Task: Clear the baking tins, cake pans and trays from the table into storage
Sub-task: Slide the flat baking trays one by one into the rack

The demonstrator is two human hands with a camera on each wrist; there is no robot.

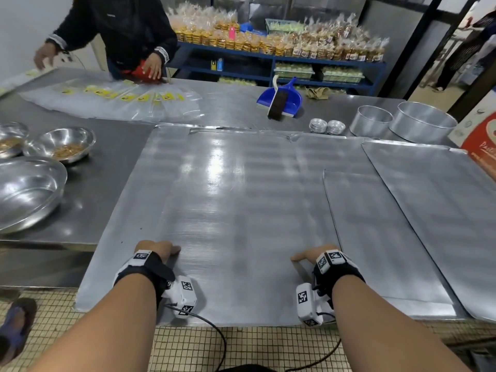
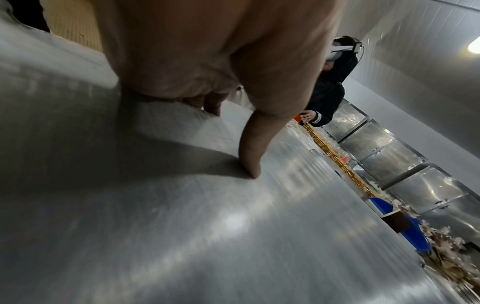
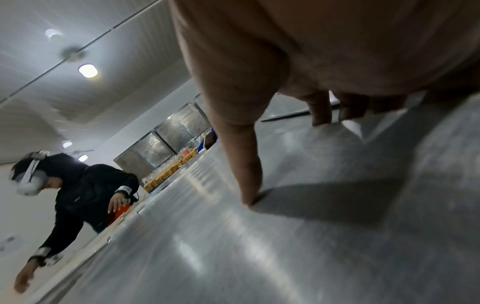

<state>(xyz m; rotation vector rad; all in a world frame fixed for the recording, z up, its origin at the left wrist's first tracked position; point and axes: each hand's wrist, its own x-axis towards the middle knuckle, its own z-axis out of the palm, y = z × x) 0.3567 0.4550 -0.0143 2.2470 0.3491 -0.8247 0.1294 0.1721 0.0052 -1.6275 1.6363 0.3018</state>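
Observation:
A large flat aluminium tray (image 1: 241,197) (image 2: 233,226) (image 3: 285,257) lies on top of stacked sheets in the middle of the steel table, its near end overhanging the table edge. My left hand (image 1: 158,249) (image 2: 246,127) holds its left side and my right hand (image 1: 315,255) (image 3: 241,154) its right side. Both thumbs press flat on top, pointing inward, and the fingers curl down at the edges. Two more flat trays (image 1: 381,237) (image 1: 442,197) lie to the right. At the back right stand two round cake pans (image 1: 371,120) (image 1: 422,122) and small stacked tins (image 1: 326,127).
Steel bowls (image 1: 60,143) (image 1: 26,189) stand on the left. A blue dustpan with brush (image 1: 281,99) and clear bags (image 1: 115,100) lie at the back, where another person (image 1: 120,30) works. A red box (image 1: 480,140) stands at the right edge. Shelves of packaged goods (image 1: 268,41) stand behind.

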